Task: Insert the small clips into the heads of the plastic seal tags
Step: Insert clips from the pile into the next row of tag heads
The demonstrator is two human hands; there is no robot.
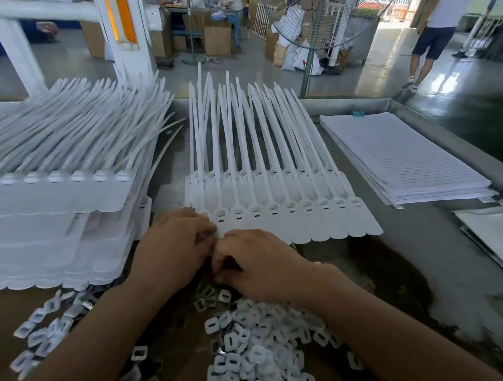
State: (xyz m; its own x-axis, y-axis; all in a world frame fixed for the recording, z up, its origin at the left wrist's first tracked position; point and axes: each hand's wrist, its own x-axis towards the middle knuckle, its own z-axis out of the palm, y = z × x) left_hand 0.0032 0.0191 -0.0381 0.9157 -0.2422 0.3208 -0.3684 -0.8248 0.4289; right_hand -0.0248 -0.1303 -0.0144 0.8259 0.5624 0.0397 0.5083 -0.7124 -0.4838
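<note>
A joined row of white plastic seal tags point(291, 217) lies on the table in front of me, heads toward me and tails pointing away. A heap of small white clips point(261, 347) lies near the front edge, with more clips point(43, 333) scattered at the left. My left hand point(174, 249) rests with curled fingers on the leftmost tag heads. My right hand point(258, 264) is right beside it, fingers curled under at the row's near edge. The fingertips of both hands are hidden, so any clip between them cannot be seen.
A tall stack of tag rows point(52, 204) fills the left side of the table. A pile of lined white sheets point(405, 155) lies at the right, flat white bags point(497, 232) beyond it. A standing fan point(321, 16) and a walking person point(435, 28) are behind the table.
</note>
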